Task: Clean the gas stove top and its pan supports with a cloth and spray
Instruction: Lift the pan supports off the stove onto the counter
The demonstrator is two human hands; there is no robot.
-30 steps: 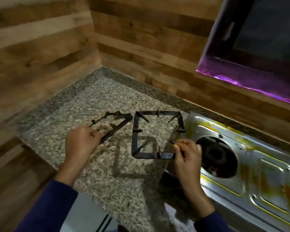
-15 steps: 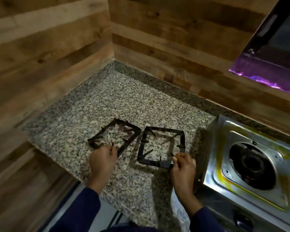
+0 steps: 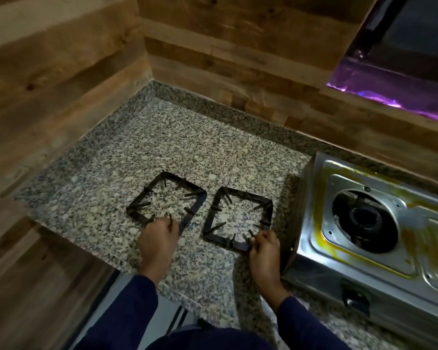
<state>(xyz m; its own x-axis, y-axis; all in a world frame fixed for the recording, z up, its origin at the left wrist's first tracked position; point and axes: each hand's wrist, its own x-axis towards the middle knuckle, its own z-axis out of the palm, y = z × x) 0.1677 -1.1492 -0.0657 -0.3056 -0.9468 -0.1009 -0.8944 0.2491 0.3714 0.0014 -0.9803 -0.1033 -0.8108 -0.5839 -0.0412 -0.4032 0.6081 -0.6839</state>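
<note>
Two black square pan supports lie flat side by side on the speckled granite counter (image 3: pixel 111 160). My left hand (image 3: pixel 158 239) grips the near corner of the left pan support (image 3: pixel 142 198). My right hand (image 3: pixel 264 246) pinches the near corner of the right pan support (image 3: pixel 266 205). To the right stands the steel gas stove (image 3: pixel 314 223), stained yellow, with its left burner (image 3: pixel 366 219) bare and no support on it. No cloth or spray bottle shows.
Wood-panelled walls (image 3: pixel 61 72) close the counter at the left and back. A dark window with a purple glow (image 3: pixel 390 84) sits above the stove. A stove knob (image 3: pixel 353 300) faces me. The counter's front edge runs just behind my wrists.
Both supports came down from the air and now lie flat on the counter, left of the stove. My hands lowered with them and still hold their near corners.
</note>
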